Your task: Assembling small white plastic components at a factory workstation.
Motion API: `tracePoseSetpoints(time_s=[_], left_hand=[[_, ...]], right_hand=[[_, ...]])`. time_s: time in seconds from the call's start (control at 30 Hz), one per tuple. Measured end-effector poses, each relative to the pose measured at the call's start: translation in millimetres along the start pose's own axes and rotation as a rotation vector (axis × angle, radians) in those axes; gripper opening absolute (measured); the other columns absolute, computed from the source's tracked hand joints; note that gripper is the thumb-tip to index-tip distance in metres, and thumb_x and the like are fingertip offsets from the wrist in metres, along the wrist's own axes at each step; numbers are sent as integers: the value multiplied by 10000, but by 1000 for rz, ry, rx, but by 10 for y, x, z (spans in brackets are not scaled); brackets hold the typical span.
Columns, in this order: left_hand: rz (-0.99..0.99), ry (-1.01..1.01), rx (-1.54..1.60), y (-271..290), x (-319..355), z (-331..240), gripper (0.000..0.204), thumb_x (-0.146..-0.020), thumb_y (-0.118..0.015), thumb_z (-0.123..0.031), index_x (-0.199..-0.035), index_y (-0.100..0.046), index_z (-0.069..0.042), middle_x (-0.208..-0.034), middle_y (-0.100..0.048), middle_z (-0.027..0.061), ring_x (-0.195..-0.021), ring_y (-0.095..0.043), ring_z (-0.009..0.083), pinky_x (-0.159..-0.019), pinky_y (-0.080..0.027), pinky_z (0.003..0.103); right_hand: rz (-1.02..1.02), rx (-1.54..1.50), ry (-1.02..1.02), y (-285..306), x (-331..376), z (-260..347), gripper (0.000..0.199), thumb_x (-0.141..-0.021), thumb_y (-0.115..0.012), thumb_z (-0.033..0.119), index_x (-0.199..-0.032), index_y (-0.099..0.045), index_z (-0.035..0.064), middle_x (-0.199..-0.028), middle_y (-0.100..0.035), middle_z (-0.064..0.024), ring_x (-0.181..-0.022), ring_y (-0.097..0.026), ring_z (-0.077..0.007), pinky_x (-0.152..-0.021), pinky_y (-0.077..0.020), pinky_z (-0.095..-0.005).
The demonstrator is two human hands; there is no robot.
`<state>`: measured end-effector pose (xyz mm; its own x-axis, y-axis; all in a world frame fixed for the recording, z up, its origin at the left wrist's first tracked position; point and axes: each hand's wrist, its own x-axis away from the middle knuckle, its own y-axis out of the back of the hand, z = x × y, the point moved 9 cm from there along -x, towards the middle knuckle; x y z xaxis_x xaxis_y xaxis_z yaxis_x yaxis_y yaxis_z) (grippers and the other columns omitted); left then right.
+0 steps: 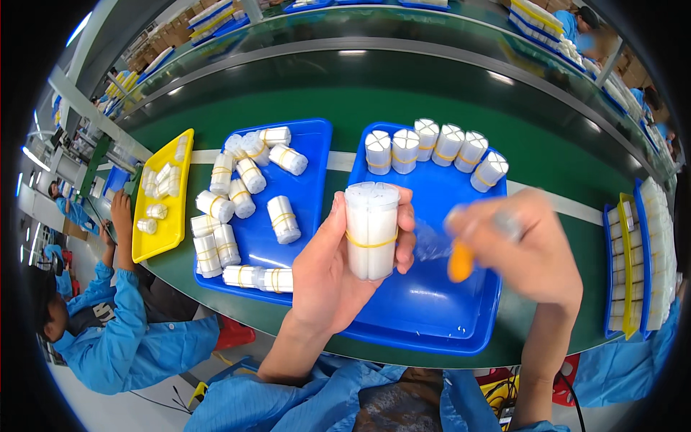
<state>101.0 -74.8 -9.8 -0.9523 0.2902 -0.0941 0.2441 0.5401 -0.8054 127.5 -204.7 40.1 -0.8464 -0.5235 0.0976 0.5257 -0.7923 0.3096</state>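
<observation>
Upright in my left hand (327,270) is a bundle of white tubes (371,234), bound with a yellow rubber band and topped by clear film. My fingers wrap round it from behind, the thumb along its left side. My right hand (522,241), smeared by motion, is closed on a small orange object (461,261) to the right of the bundle; its kind is too blurred to make out. Below both hands lies a blue tray (425,317). Along its far rim stand several similar bundles (450,142) with cross-shaped seams on their tops.
On the left, a second blue tray (314,155) holds several banded bundles, lying and standing. Past it a yellow tray (140,245) carries more, beside a co-worker in blue (137,338). Stacked trays of white pieces (633,263) stand at right. A green conveyor (345,86) runs behind.
</observation>
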Motion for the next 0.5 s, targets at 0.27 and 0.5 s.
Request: tracePoseSetpoints(time_s=[0.27, 0.5], left_hand=[[-160, -185, -208, 267, 76, -222, 492, -1036, -257, -350, -1179, -570, 0, -1156, -543, 70, -1078, -500, 176, -983, -368, 329], [-745, -549, -1944, 511, 458, -1261, 385, -904, -643, -260, -1159, -561, 16, -1099, -567, 203, -989, -578, 361, -855, -463, 414]], right_hand=[[-40, -8, 274, -641, -255, 38, 357, -791, -786, 234, -1044, -650, 22, -911, -645, -77, -790, -587, -144, -683, -483, -288], [83, -288, 436, -723, -240, 194, 525, -733, -745, -78, -1219, -557, -13, -1272, -578, -179, -1138, -590, -237, -1004, -446, -366]])
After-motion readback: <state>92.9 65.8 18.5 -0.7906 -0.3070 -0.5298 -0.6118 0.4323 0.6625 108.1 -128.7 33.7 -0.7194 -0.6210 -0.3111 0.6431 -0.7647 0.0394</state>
